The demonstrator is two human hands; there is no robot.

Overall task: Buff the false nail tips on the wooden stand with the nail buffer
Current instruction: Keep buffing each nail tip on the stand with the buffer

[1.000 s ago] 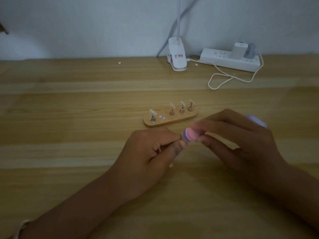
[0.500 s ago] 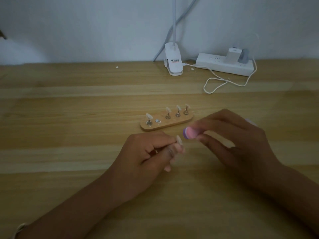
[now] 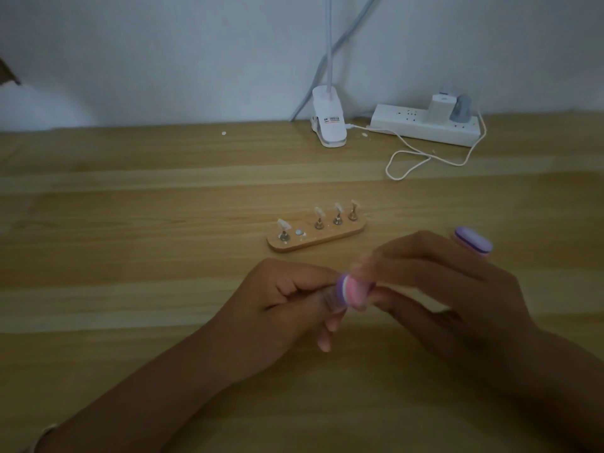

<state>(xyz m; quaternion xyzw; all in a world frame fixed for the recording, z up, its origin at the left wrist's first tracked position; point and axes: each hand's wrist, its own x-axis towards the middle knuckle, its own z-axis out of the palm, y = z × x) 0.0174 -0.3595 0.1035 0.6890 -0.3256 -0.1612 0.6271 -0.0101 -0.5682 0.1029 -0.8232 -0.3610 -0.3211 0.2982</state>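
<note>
A small wooden stand (image 3: 327, 239) lies mid-table with several pale false nail tips on metal pegs, such as one nail tip (image 3: 283, 223) at its left end; one socket beside it holds no peg. My right hand (image 3: 457, 289) grips a pink and purple nail buffer (image 3: 351, 291), whose far end sticks out past my knuckles. The buffer's near end lies against the fingertips of my left hand (image 3: 287, 305). Those fingers are pinched together, and what they pinch is hidden behind the buffer.
At the back of the wooden table (image 3: 130, 223) stand a white clip lamp base (image 3: 328, 120) and a white power strip (image 3: 428, 124) with plugs. A white cable (image 3: 408, 161) loops in front of the strip. A wall runs behind the table.
Half a second ago the buffer's end was apart from a pale nail tip held up in my left fingers. The buffer has since moved down-left against those fingers, covering the tip.
</note>
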